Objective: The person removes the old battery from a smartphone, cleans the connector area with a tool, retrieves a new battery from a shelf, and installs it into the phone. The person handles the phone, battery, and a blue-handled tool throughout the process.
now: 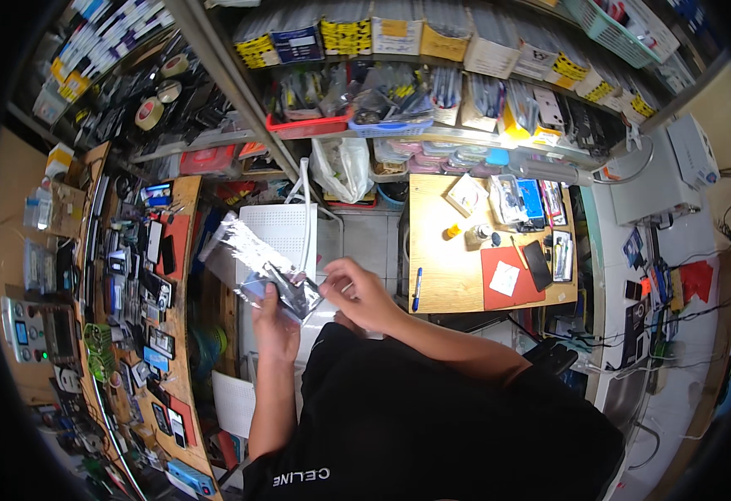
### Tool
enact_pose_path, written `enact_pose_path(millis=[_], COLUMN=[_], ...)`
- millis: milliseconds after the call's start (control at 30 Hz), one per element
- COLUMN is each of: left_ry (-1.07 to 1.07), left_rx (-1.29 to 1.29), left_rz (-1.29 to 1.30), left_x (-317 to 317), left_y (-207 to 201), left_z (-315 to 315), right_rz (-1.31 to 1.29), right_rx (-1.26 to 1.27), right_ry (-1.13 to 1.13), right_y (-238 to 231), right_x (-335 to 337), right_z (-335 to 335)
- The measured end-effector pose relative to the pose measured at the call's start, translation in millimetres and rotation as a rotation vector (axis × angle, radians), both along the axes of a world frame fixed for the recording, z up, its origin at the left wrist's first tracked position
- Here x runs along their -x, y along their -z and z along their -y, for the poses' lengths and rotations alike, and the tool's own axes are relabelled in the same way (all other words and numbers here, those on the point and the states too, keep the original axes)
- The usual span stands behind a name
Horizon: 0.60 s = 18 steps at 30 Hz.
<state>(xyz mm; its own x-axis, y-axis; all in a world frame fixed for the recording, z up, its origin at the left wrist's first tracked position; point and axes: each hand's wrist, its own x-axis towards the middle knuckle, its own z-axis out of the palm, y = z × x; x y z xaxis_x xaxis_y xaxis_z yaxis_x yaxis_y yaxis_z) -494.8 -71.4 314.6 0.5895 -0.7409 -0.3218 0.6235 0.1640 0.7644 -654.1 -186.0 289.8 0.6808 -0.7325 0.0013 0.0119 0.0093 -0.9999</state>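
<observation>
A shiny clear plastic bag [244, 242] with dark, flat contents at its lower end is held up in front of me. My left hand [275, 330] grips it from below, its thumb across the plastic. At the bag's lower right end, my right hand [364, 296] is closed, with curled fingertips meeting the edge. Glare on the plastic hides what exactly lies inside. Behind the bag stands a white chair [278, 221] with a perforated panel.
To the right is a wooden table [436, 288] with a red mat [499, 271], a black phone [537, 265] and a blue pen [417, 288]. A long bench [183, 334] covered with phones runs along the left. Loaded shelves [457, 134] stand ahead.
</observation>
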Motion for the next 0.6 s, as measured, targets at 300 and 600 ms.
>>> enact_pose_path(millis=[300,600], left_ry=[-0.304,-0.478], left_rx=[-0.079,-0.016], left_rz=[0.163,-0.034], left_x=[-91.1,-264.0], left_y=[16.6,74.8], left_z=[-122.2,-246.1], right_rz=[-0.133,-1.112], right_rx=[-0.131,0.104], right_ry=[-0.518,0.358], right_y=[59.6,268.1], right_x=[-124.1,-190.2], right_z=[-49.9,30.5])
